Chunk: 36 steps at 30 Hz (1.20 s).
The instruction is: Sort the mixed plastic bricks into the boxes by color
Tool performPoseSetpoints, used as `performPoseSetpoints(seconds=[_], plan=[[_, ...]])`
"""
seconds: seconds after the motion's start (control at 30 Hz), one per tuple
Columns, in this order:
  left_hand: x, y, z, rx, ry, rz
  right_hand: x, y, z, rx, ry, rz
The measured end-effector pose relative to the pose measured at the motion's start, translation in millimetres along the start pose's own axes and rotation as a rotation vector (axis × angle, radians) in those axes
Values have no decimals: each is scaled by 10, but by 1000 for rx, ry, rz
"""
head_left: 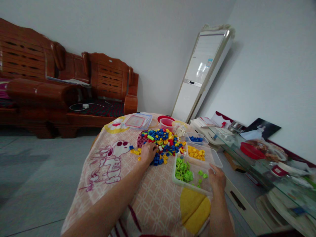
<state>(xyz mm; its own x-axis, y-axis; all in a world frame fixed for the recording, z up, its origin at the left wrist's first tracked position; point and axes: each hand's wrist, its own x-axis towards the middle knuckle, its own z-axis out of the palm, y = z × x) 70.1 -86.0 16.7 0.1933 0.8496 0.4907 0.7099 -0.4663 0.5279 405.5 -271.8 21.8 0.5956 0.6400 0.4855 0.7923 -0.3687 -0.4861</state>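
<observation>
Toy-brick pile point(164, 136), mixed colours, heaped on a cloth-covered desk point(158, 187); landmark for the entries below.

Left hand point(148, 152): at the near left edge of the pile, fingers curled, thumb and fingertips drawn close; contents of this grip, if any, impossible to tell.

Right hand point(217, 177): to the right of the pile, at the right edge of a clear container point(190, 187) of green bricks point(184, 169); fingers bent inward, grip on the rim likely but not certain.

Yellow bricks point(196, 153), boxed: just right of the pile. Blue bricks point(196, 139), boxed: right of the pile, towards the far side.

Step in hand, by judgement: picking from the pile by colour, left hand selecting, right hand steadying. Called for next: a light fingertip pinch, one brick freed from close neighbours.

Hidden: bricks beneath the left fingers; lower layers of the pile; part of the green-brick container behind the right hand. Hard to make out: pale sliver at the right fingertips, rim or loose piece; white pieces point(180, 130) beyond the pile, apparently bagged. Cut off: both forearms, at the lower border.
</observation>
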Motion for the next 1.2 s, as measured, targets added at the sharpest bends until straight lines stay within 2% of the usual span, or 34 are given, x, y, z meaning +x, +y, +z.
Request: performPoseSetpoints(seconds=[0.13,0.23,0.33,0.47,0.53,0.6,0.7,0.83,0.93,1.03,1.2], plan=[[-3,41,-40,-142,102,55,-4,-1,7,-12,10,-22],[-37,197,-81,-305,144,141,-9,0,10,-11,22,-19],[-148,456,-79,-449,72,283,-9,14,15,0,24,-20],[-384,784,4,-534,-93,533,-6,35,23,13,14,-18],[-476,868,52,-524,-146,652,-6,38,24,22,17,-5],[-505,872,84,-485,-146,707,-7,36,23,29,17,2],[-401,722,89,-401,-69,595,-8,24,18,32,17,5],[-86,342,38,-226,18,247,-6,12,10,25,6,8],[114,76,5,-26,0,38,-4,20,14,21,3,-3],[194,-74,5,90,-21,-51,-2,38,23,7,6,-5],[167,-123,32,130,29,-117,-1,44,25,1,12,-31]])
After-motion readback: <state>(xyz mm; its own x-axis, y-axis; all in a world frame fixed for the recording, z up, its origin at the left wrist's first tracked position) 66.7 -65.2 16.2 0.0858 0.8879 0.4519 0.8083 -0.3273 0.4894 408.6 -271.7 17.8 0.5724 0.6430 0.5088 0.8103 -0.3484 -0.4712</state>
